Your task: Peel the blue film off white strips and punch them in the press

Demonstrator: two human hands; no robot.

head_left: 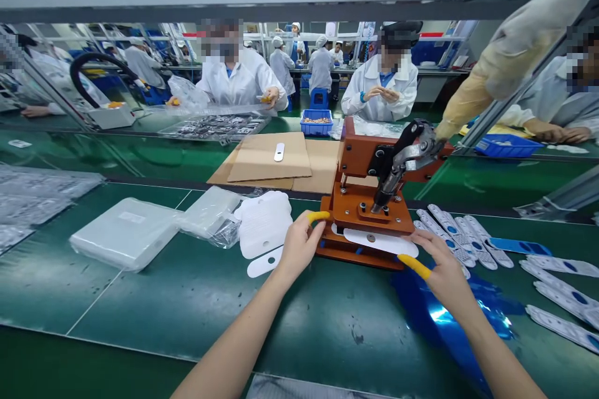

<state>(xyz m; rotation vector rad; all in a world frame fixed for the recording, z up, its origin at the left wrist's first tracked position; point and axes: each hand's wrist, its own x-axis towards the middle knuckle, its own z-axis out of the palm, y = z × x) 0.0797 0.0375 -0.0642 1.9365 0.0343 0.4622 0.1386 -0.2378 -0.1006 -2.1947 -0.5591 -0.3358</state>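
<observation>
A white rounded strip [381, 242] with a small hole lies between the plates of an orange-brown press [369, 212], its left end partly hidden. My right hand [440, 262] has the strip's right end between its fingertips and thumb; a yellow cot covers the thumb. At the press's left side is my left hand [302, 243], index finger and thumb stretched out and apart. Its yellow-cotted index finger touches the press edge. Just left of that hand, a loose white strip [266, 263] lies beside a stack of white strips [265, 224].
Clear bags of white pieces [126, 230] lie left. Printed strips [461, 237] and shiny blue film [449, 305] lie right of the press. Behind are cardboard sheets [269, 159] and a blue basket [317, 122]. The press handle [510, 56] rises at right. Co-workers sit opposite.
</observation>
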